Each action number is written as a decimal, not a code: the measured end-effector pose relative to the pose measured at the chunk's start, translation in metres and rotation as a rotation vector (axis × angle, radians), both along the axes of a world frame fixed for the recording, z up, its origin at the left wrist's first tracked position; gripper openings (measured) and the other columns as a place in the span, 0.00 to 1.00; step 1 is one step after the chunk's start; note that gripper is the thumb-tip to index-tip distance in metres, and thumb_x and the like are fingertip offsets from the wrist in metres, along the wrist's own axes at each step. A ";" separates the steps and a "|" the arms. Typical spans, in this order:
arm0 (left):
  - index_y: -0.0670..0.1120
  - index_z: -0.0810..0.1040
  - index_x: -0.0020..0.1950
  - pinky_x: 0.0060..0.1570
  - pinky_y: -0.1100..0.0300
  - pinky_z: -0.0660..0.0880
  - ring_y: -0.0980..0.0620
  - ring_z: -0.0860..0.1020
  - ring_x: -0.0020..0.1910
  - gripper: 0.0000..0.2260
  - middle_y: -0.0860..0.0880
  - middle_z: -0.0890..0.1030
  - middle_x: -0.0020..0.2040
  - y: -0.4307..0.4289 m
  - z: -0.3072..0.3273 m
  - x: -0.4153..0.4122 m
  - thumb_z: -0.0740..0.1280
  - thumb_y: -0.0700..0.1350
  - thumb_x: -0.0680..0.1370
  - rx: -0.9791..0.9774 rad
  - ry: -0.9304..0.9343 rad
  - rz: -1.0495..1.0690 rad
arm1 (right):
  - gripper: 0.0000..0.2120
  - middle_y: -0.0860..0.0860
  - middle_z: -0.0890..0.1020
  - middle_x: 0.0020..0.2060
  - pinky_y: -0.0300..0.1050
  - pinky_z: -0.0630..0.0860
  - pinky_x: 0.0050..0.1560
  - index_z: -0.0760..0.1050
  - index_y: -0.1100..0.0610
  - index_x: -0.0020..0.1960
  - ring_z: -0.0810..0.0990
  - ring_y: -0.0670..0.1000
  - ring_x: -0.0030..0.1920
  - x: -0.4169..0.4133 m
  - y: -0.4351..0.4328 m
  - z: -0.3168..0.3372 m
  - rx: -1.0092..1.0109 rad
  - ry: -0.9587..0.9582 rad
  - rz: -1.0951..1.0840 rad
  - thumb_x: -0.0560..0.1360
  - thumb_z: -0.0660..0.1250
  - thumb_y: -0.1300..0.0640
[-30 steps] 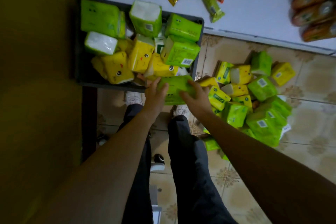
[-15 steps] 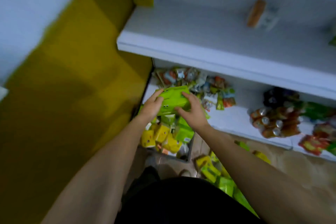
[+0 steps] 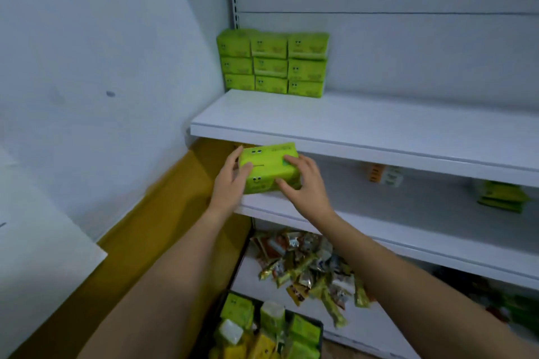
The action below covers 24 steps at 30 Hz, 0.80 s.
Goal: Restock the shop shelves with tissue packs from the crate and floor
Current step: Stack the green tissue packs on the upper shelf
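Observation:
Two stacked green tissue packs (image 3: 269,167) with little faces are held in the air between both hands, just under the front edge of the upper white shelf (image 3: 350,131). My left hand (image 3: 230,183) grips their left end and my right hand (image 3: 303,183) grips the right end. At the back left of that shelf stands a neat block of green tissue packs (image 3: 272,64), three wide and three high. The dark crate (image 3: 319,329) at the bottom holds several green and yellow packs.
A middle shelf (image 3: 408,213) carries a small box (image 3: 385,175) and flat green packets (image 3: 501,197) on the right. Mixed snack sachets (image 3: 306,265) lie on the lower shelf. A white wall (image 3: 102,67) and a yellow panel (image 3: 163,227) close the left side.
Both hands have lifted the green packs from the crate up to shelf height. My view has swung up from the floor to the shelves.

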<state>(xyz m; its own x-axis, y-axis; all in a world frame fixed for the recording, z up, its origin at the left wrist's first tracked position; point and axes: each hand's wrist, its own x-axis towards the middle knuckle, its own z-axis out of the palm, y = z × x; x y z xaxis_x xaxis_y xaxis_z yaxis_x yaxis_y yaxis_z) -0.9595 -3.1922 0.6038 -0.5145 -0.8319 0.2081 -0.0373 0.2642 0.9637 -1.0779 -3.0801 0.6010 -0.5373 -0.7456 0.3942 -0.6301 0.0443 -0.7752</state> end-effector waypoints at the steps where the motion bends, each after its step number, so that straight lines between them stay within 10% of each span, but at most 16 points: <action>1: 0.48 0.65 0.71 0.55 0.59 0.71 0.53 0.74 0.55 0.19 0.47 0.75 0.57 -0.004 0.005 -0.003 0.61 0.44 0.80 -0.012 0.022 0.015 | 0.23 0.57 0.68 0.65 0.27 0.57 0.59 0.71 0.58 0.66 0.67 0.52 0.67 -0.002 -0.002 0.005 -0.020 0.012 -0.016 0.72 0.70 0.59; 8: 0.45 0.69 0.61 0.44 0.65 0.69 0.52 0.75 0.52 0.13 0.45 0.77 0.58 -0.039 0.044 -0.054 0.61 0.48 0.80 -0.030 -0.002 -0.046 | 0.22 0.58 0.68 0.64 0.27 0.56 0.59 0.71 0.58 0.65 0.65 0.52 0.68 -0.033 -0.026 0.040 -0.091 0.040 -0.147 0.72 0.69 0.60; 21: 0.48 0.72 0.54 0.54 0.54 0.67 0.47 0.72 0.57 0.15 0.48 0.75 0.53 -0.072 0.072 -0.177 0.61 0.53 0.71 -0.092 -0.199 -0.468 | 0.22 0.57 0.73 0.64 0.42 0.61 0.66 0.71 0.58 0.65 0.70 0.56 0.65 -0.121 -0.042 0.063 0.023 0.128 -0.520 0.72 0.69 0.59; 24: 0.45 0.69 0.66 0.59 0.55 0.69 0.45 0.71 0.62 0.21 0.42 0.71 0.64 -0.069 0.067 -0.205 0.64 0.47 0.74 -0.148 -0.262 -0.521 | 0.22 0.58 0.72 0.64 0.43 0.61 0.65 0.69 0.58 0.67 0.69 0.57 0.65 -0.145 -0.041 0.063 0.140 0.092 -0.578 0.73 0.67 0.58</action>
